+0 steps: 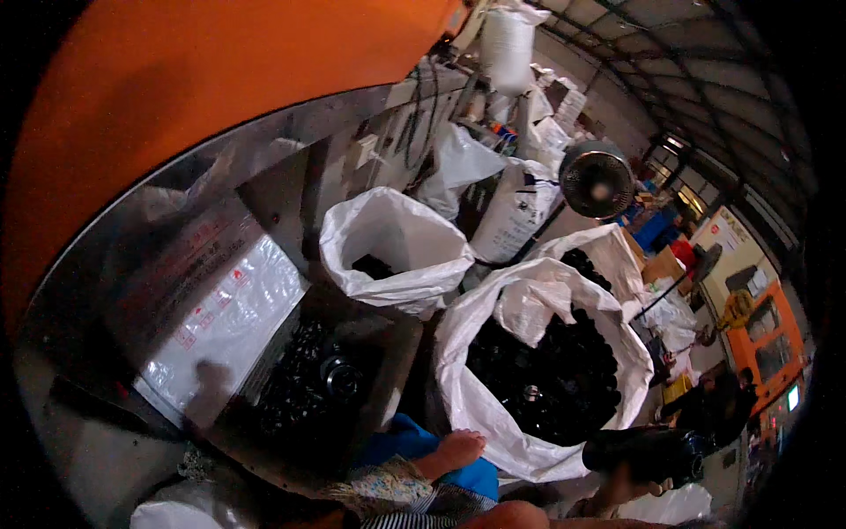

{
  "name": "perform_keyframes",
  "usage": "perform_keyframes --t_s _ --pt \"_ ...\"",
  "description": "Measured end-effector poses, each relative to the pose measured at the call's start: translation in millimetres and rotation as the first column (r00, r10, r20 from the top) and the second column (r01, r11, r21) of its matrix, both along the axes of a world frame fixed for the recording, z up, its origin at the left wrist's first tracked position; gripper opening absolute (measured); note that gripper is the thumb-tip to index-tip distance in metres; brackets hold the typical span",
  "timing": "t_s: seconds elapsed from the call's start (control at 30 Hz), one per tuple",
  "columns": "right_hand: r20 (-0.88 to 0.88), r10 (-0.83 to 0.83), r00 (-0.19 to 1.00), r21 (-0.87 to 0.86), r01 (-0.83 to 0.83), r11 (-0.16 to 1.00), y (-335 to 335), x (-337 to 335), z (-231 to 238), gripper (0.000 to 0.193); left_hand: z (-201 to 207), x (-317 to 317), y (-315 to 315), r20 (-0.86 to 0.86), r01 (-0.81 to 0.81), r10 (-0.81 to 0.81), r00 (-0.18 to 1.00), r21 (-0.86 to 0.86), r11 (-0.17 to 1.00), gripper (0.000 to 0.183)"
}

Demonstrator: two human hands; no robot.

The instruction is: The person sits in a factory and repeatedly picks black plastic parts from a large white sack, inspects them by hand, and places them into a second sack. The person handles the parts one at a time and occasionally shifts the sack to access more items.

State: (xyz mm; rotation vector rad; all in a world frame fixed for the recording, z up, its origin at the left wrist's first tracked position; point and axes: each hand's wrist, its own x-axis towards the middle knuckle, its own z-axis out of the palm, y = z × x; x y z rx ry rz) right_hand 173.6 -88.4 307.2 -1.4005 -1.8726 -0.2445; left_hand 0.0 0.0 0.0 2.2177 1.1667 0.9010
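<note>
Striped cloth (445, 501) is closest, below and left of the big white sack (452, 366). Just beside the sack's lower left side, the left hand (456, 451) is over blue cloth (480, 479). Its fingers look close together, but I cannot tell if they pinch something. At the sack's lower right rim is a long black thing (648, 456), lying sideways, with its left end by the rim. It sits just above the fingers of the right hand (624, 488), which is the nearer hand. Those fingers are dark and blurry, so I cannot tell if they grip it.

Far left of the sack is an orange machine (203, 88). Closer in, a plastic sheet (238, 304) slopes to a dark tray (404, 353) with little black bits (300, 370). Up and left of the big sack stands a smaller white sack (397, 289). Black parts (564, 379) fill the big sack. Behind it is a round fan (597, 181). Far right is another orange machine (784, 309).
</note>
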Motion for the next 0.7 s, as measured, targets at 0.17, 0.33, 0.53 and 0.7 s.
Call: perform_keyframes --t_s 0.17,0.33,0.53,0.7 --pt "0.012 0.029 1.000 -0.090 -0.028 0.996 37.4 -23.3 -20.9 0.038 -32.0 6.4 9.0 0.146 -0.041 0.021 0.989 0.139 0.989 0.020" --pt "0.008 0.037 0.999 -0.148 -0.035 0.988 63.4 -40.0 -30.6 0.038 -48.4 3.1 4.5 0.223 -0.018 -0.009 0.975 0.119 0.993 0.021" --pt "0.022 0.000 1.000 -0.127 0.003 0.992 46.2 -36.4 -20.6 0.038 12.4 -21.4 -4.7 0.237 0.198 -0.178 0.955 -0.064 0.978 0.017" --pt "0.014 0.060 0.998 -0.047 -0.060 0.997 44.8 -36.2 -3.9 0.037 -2.5 -21.7 -1.1 0.325 0.216 -0.208 0.922 0.010 0.976 0.018"
